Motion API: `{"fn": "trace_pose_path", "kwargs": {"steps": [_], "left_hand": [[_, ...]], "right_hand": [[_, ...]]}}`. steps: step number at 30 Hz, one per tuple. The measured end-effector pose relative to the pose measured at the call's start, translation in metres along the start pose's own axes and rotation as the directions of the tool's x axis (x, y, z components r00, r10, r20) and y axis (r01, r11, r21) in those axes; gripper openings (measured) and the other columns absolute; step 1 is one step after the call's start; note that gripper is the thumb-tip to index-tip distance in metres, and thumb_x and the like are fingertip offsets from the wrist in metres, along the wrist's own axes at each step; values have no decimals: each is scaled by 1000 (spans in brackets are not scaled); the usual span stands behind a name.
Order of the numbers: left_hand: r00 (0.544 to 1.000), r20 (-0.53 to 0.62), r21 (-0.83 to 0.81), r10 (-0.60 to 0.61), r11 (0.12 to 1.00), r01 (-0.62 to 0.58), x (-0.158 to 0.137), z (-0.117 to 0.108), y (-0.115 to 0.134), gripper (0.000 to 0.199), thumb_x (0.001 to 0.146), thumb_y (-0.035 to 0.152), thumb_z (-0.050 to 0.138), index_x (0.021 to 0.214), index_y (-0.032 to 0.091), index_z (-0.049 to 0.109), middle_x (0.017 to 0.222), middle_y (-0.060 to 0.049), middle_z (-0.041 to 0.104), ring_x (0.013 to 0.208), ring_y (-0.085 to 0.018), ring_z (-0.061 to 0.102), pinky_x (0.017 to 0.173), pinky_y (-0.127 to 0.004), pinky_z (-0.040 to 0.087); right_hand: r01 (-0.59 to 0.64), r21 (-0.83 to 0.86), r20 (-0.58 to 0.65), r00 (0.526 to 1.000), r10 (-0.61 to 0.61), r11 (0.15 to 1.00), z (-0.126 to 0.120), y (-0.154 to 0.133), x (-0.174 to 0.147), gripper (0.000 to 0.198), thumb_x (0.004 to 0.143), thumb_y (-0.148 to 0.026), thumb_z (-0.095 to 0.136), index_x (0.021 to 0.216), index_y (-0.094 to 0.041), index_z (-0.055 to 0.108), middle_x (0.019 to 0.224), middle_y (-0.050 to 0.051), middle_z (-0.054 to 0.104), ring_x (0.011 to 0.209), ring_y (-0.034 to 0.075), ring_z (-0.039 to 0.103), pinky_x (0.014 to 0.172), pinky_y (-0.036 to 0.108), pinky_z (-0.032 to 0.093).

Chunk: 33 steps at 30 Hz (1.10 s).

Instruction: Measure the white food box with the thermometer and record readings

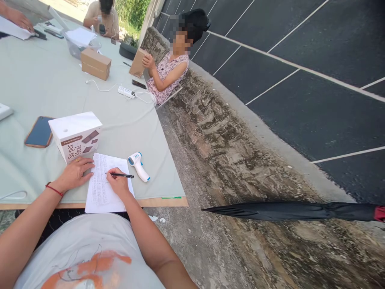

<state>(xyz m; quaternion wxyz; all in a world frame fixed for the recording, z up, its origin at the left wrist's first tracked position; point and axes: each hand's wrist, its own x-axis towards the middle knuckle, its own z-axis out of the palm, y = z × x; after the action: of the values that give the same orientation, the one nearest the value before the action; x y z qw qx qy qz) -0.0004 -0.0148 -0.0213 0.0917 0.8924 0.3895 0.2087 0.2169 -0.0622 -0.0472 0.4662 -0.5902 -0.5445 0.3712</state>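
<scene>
My right hand (118,184) is closed around a black pen (124,175), its tip against a sheet of paper (110,200) covered in small handwriting. Fingers spread, my left hand (75,173) lies flat at the paper's left edge, with a red cord on the wrist. Just beyond it stands a white "Su-per Meal" box (76,134). A white and blue infrared thermometer (138,166) rests to the right of the paper. On the left, a phone in a brown case (39,131) lies on the tablecloth.
Farther along the table (126,120) are a power strip (126,92), a dark phone (138,84), a cardboard box (96,64) and a clear bin (75,50). One person holds a cardboard piece (138,63); others sit farther back. A folded black umbrella (270,211) juts in from the right.
</scene>
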Motion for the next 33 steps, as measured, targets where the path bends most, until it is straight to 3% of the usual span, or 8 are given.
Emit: {"fn": "trace_pose_path", "kwargs": {"steps": [33], "left_hand": [[1000,-14,-41,-5,999,4,0,-1,-2,40,94,44,47,111,19,73,121,-12,69,107,-30,63,94,-49,53]], "right_hand": [[-1,-10,-15,1000,1,1000,-3,-6,-2,12,73,-36,52,70,-25,55,64,-3,59,59,16,54,63,30,47]]}}
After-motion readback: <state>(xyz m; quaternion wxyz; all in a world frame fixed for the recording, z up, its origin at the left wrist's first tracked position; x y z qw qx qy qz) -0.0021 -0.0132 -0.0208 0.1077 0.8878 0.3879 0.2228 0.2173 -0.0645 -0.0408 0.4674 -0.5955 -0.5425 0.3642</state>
